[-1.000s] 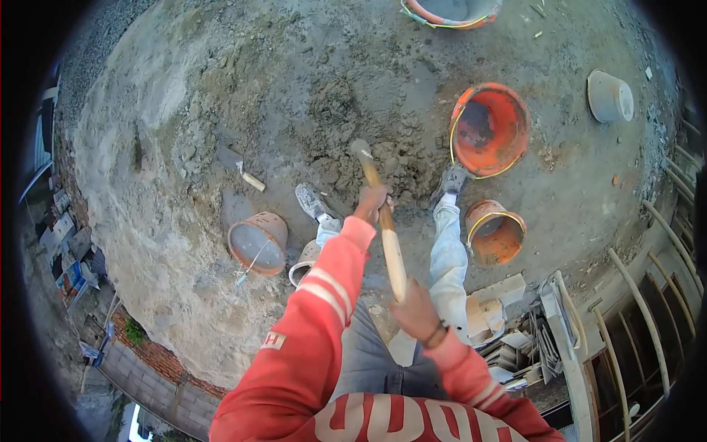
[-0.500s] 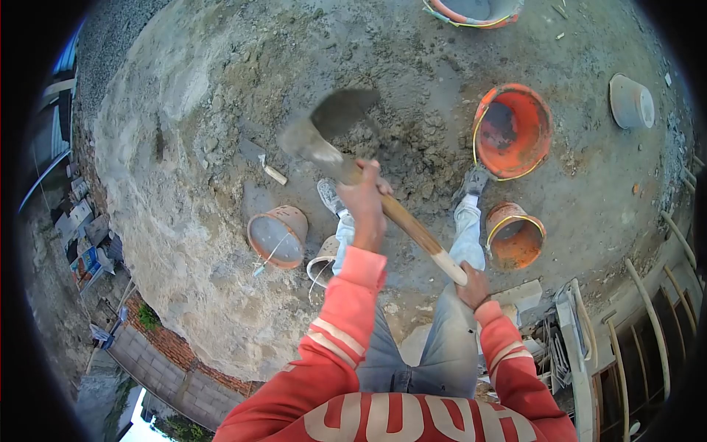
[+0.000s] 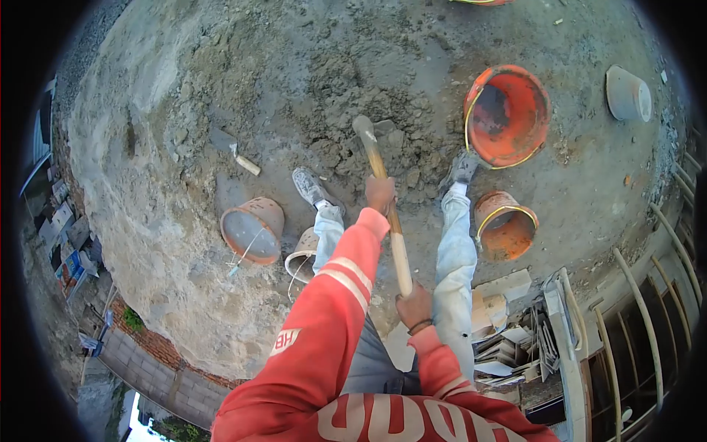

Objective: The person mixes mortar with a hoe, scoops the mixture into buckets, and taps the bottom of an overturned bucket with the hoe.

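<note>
My left hand point(image 3: 380, 193) is wrapped round the upper part of a wooden handle point(image 3: 398, 247), close to the tool's metal head point(image 3: 363, 127). Lower down, my right hand point(image 3: 414, 306) grips the handle's pale end. The head rests at the heap of wet grey mortar point(image 3: 412, 147) in front of my feet; its blade is mostly hidden in or behind the mortar. My two shoes stand on either side of the handle, at the near edge of the heap.
A large orange bucket point(image 3: 507, 116) and a smaller one point(image 3: 506, 228) stand at the right. An upturned bucket point(image 3: 628, 93) lies farther right. Left are a trowel point(image 3: 236, 152), a bucket point(image 3: 252, 230) and another bucket point(image 3: 300, 258). Broken tiles point(image 3: 508, 346) lie near right.
Half a second ago the tool was raised to the left with its blade showing; now its head is down at the mortar. Both hands have kept hold and swung with it.
</note>
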A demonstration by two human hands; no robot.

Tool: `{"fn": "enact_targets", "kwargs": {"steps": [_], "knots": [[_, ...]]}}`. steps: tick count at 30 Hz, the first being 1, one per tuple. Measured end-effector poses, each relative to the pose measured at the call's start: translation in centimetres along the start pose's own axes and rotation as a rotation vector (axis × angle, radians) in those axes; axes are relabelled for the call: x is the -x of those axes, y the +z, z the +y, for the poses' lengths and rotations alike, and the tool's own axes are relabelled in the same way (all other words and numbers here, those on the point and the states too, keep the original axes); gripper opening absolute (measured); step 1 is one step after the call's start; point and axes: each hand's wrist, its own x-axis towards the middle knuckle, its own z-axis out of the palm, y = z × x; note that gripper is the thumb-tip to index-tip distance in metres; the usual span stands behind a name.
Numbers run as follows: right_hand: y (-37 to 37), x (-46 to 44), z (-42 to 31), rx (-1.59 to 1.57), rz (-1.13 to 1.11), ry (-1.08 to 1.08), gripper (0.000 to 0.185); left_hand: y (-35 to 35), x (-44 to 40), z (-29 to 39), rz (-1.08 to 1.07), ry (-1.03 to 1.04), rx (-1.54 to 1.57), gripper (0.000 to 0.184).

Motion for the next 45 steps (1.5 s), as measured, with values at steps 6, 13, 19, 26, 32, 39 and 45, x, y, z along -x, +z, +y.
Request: {"fn": "enact_targets", "kwargs": {"steps": [6,13,19,26,32,39,45], "knots": [[-2.4,-1.8,0.9,-0.043,0.068,-0.085,0.024,2.7,2.2,6.0,0.097,0.23,-0.137,0.014],[-10.5,-15.5,-7.7,-0.081,0.197,-0.331,0.025,8.7,0.7,25.4,-0.108,0.528,0.085,0.013],[-12.7,-17.3,-10.9,-0.165,0.18,-0.27,0.03,13.7,-4.2,27.0,-0.039,0.461,-0.183,0.013],[-6.4,-8.1,-6.9,-0.22,0.145,-0.037,0.03,12.1,-2.7,13.7,0.013,0.444,-0.512,0.022],[0.8,-0.5,-0.6,-0.378,0.019,0.259,0.022,8.2,3.2,1.1,-0.081,0.145,-0.772,0.036],[-5.8,0.4,-6.1,-0.686,-0.216,0.476,0.012,6.6,1.6,-5.1,-0.342,-0.202,-0.602,0.016],[-14.7,4.3,-8.4,-0.631,-0.397,0.328,0.013,2.7,6.6,0.4,-0.373,-0.52,0.18,0.015]]}}
